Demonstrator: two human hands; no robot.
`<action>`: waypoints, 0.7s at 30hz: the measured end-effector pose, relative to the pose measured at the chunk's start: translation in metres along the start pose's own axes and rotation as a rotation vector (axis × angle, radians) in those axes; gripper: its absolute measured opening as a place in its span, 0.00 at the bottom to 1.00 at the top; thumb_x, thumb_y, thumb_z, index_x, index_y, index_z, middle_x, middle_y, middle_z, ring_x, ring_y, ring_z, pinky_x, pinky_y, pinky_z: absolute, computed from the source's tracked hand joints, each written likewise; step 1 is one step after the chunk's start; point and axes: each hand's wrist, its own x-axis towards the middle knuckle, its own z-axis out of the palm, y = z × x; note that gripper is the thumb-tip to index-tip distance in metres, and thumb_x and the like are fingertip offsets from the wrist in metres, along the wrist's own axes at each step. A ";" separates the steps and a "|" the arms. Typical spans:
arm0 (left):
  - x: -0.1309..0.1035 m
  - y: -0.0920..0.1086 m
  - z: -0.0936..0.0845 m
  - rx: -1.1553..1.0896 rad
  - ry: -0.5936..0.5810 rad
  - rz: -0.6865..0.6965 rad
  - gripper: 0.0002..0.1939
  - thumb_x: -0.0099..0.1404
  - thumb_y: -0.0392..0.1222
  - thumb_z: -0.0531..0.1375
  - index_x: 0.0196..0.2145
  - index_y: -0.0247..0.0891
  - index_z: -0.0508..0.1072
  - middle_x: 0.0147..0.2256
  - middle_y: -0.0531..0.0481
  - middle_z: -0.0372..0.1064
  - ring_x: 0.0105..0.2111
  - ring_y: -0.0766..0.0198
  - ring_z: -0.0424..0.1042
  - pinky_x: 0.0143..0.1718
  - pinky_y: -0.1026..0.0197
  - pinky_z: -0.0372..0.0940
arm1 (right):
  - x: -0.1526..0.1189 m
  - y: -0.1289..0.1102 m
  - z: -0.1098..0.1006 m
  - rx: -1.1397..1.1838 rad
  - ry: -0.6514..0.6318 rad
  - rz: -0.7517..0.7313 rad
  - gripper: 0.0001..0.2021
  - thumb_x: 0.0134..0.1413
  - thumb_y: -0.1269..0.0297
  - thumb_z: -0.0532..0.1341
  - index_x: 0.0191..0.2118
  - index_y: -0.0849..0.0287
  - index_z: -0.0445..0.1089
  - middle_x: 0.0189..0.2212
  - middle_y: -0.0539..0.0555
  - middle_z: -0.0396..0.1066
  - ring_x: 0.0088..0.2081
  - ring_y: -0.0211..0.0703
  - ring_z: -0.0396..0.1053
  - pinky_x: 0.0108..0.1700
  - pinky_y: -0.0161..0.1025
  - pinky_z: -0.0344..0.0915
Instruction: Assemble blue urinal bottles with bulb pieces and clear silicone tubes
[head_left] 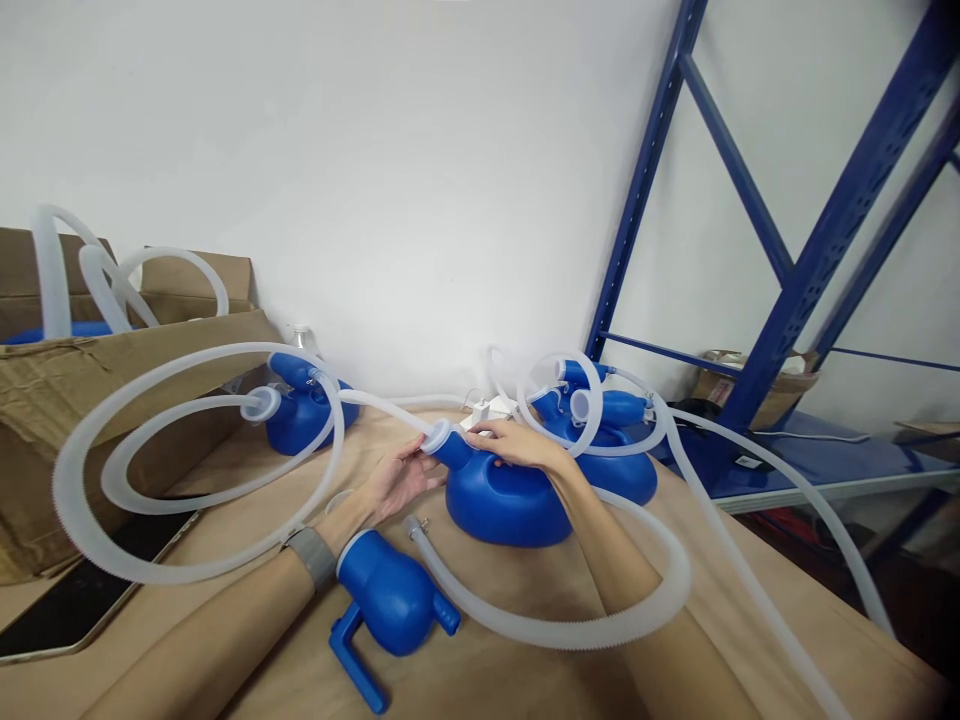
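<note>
A squat blue plastic bottle (510,505) stands on the brown table in front of me, its slanted neck pointing left. A translucent white cap (437,437) sits at the neck's mouth. My left hand (396,478) pinches the cap's rim from the left, palm partly turned up. Gripping the bottle at its neck and handle from above is my right hand (517,445). Nearer to me lies a blue cup-shaped piece (394,595) with an angled handle and a short spout. Beside it is the metal-clipped end of a translucent corrugated hose (555,632), which curves under my right forearm.
Another blue bottle (300,425) with looped hose stands left, near an open cardboard box (135,365) holding more hoses. More blue bottles (622,475) stand right. A black flat device (82,600) lies at the left edge. A blue metal rack (795,290) borders the table's right side.
</note>
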 end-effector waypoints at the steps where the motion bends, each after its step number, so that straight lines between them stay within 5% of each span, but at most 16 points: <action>1: 0.000 -0.001 0.000 -0.045 0.005 -0.005 0.29 0.71 0.64 0.49 0.54 0.39 0.69 0.57 0.39 0.72 0.61 0.40 0.65 0.54 0.39 0.68 | 0.000 0.000 0.000 0.010 -0.005 -0.002 0.27 0.65 0.42 0.56 0.56 0.59 0.72 0.37 0.54 0.77 0.27 0.39 0.71 0.33 0.36 0.67; 4: 0.000 -0.003 0.000 -0.186 0.036 -0.044 0.24 0.70 0.59 0.52 0.52 0.40 0.70 0.59 0.41 0.70 0.63 0.45 0.63 0.56 0.43 0.69 | -0.002 0.003 -0.002 0.031 -0.029 -0.027 0.24 0.66 0.47 0.57 0.59 0.57 0.70 0.36 0.53 0.76 0.28 0.38 0.72 0.32 0.33 0.66; 8: 0.001 0.010 -0.001 -0.073 0.053 -0.093 0.22 0.69 0.56 0.51 0.51 0.41 0.70 0.59 0.42 0.71 0.61 0.51 0.67 0.54 0.48 0.71 | -0.001 0.006 -0.003 0.050 -0.043 -0.028 0.22 0.67 0.52 0.58 0.61 0.57 0.68 0.39 0.53 0.77 0.29 0.36 0.72 0.32 0.31 0.65; 12: 0.001 0.038 -0.012 0.184 0.062 -0.206 0.22 0.65 0.59 0.56 0.41 0.38 0.76 0.42 0.39 0.81 0.45 0.46 0.79 0.40 0.51 0.74 | 0.001 0.007 -0.004 0.032 -0.032 -0.030 0.23 0.67 0.50 0.58 0.60 0.58 0.69 0.40 0.54 0.77 0.28 0.36 0.71 0.31 0.32 0.65; 15: -0.008 0.062 -0.015 0.458 0.105 -0.257 0.22 0.62 0.61 0.59 0.25 0.38 0.74 0.24 0.40 0.77 0.28 0.47 0.78 0.30 0.53 0.69 | 0.000 0.006 -0.004 0.016 -0.019 -0.027 0.23 0.67 0.50 0.57 0.60 0.58 0.69 0.40 0.54 0.78 0.28 0.36 0.71 0.30 0.32 0.65; 17: -0.018 0.079 -0.008 0.622 0.151 -0.212 0.22 0.62 0.58 0.59 0.19 0.39 0.69 0.18 0.43 0.72 0.27 0.48 0.76 0.31 0.54 0.67 | 0.000 0.006 -0.004 0.023 -0.024 -0.018 0.24 0.67 0.49 0.58 0.60 0.58 0.69 0.40 0.55 0.78 0.29 0.37 0.71 0.30 0.32 0.65; 21: -0.031 0.109 0.026 1.053 0.261 0.111 0.17 0.68 0.49 0.54 0.26 0.40 0.70 0.31 0.42 0.76 0.39 0.48 0.76 0.42 0.52 0.64 | 0.003 0.010 -0.003 0.035 -0.027 -0.020 0.27 0.64 0.44 0.60 0.60 0.57 0.69 0.39 0.54 0.78 0.29 0.37 0.72 0.31 0.31 0.65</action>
